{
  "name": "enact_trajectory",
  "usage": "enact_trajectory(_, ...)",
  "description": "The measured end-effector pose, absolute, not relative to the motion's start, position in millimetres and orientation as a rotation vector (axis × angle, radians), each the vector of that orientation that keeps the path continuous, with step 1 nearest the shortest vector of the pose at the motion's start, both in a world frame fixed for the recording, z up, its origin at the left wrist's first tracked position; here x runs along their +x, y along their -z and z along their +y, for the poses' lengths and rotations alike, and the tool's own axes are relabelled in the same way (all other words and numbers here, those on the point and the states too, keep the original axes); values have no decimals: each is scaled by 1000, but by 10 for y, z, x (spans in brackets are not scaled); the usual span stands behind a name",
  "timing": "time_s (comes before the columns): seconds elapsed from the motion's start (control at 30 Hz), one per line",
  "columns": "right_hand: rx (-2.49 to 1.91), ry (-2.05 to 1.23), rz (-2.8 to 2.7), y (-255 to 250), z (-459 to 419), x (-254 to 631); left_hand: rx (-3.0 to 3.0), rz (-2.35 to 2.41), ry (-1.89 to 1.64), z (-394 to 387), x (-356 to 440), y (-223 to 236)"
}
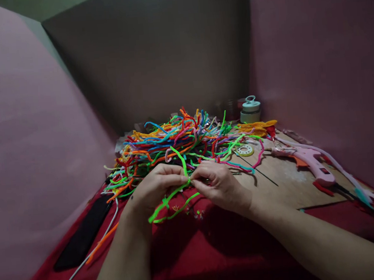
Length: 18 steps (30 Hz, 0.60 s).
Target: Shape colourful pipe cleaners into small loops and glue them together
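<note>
Both of my hands meet over the front of a red cloth, pinching a bright green pipe cleaner (169,199). My left hand (164,180) is closed on it, with thumb and forefinger at a bend. From the other side my right hand (217,182) pinches at the same spot, its fingertips close to the left ones. One green end sticks up above the fingers, and a bent length hangs below toward the left. Just behind the hands lies a large tangled heap of colourful pipe cleaners (162,148). The exact pinch point is partly hidden by the fingers.
A pink glue gun (313,161) lies on a wooden board (283,193) at the right, its cord trailing off. A yellowish ring-shaped reel (244,150) and a thin dark rod (259,172) are nearby. At left rests a black phone-like slab (84,232) beside a white cable (75,273).
</note>
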State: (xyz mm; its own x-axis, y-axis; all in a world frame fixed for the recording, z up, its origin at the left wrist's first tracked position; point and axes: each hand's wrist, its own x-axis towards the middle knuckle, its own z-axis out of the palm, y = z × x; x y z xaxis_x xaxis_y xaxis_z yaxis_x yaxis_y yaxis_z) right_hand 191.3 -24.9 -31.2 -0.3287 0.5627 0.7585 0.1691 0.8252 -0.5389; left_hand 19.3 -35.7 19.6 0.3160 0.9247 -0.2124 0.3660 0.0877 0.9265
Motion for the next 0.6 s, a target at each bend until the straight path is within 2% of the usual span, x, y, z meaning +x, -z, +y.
enact_trajectory(0.1, -591, -628, -1816, 286, -242, 1924, 1343, 1151, -707, -308, 201, -133)
enact_trajectory(0.27, -655, -1349, -1560, 267, -150, 1941, 1299, 1110, -840, -279, 260, -68)
enact_trajectory(0.37, -579, -1645, -1350, 267, -110, 1943, 1358, 1096, -973, -286, 282, -57)
enact_trajectory(0.47, -513, -1787, -1207, 270, -98, 1940, 1489, 1117, -1087, -303, 300, -72)
enact_trajectory(0.6, -487, -1788, -1182, 271, -100, 1936, 1844, 1102, -1214, -329, 317, -117)
